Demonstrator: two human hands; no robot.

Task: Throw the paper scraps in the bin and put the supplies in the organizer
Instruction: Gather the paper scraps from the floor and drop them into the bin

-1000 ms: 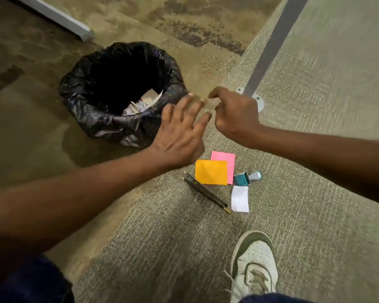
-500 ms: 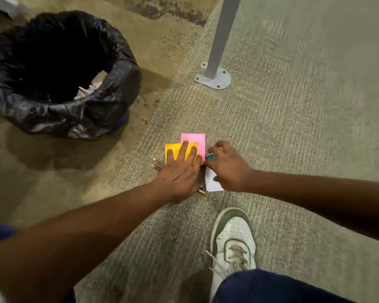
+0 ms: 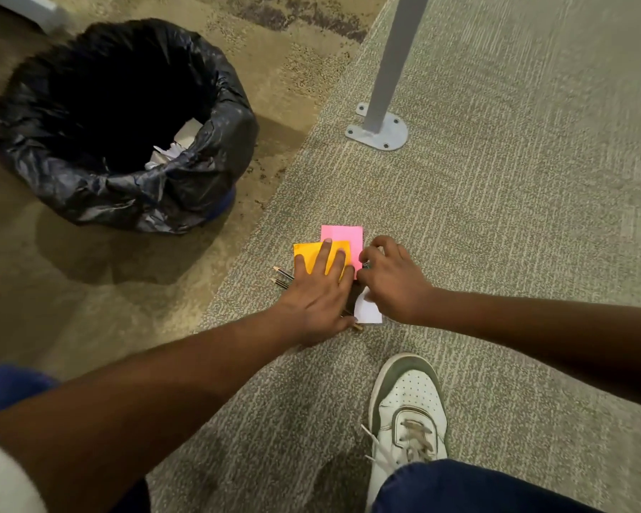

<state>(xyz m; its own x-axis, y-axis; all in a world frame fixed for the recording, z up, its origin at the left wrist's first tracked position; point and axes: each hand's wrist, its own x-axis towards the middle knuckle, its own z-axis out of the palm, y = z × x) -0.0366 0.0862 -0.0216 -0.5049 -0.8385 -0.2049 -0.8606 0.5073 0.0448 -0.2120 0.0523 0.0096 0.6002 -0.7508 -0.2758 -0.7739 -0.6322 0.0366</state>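
I am pressing my left hand [image 3: 317,301] flat and open on the orange note [image 3: 335,258], pencils [image 3: 282,277] underneath running far-left to near-right, while my right hand [image 3: 391,281] is curling over something I cannot make out.

The grey-green ribbed carpet [image 3: 496,235] lies bare to the right of the supplies and beyond them, up to the grey metal post [image 3: 393,61] on its bolted round floor plate [image 3: 380,133], which blocks the far side. Toward the carpet's left edge, the black-bag-lined round bin [image 3: 126,124] stands on the brown floor [image 3: 89,290], mouth open from above (crumpled white scraps sit low inside). Between bin and carpet edge runs a clear strip of floor. Near side: a white lace-up sneaker [image 3: 408,412] stands just below the pile. Both forearms cross the near approach, and the left hand [image 3: 319,290] and right hand [image 3: 393,286] cover the pile itself.
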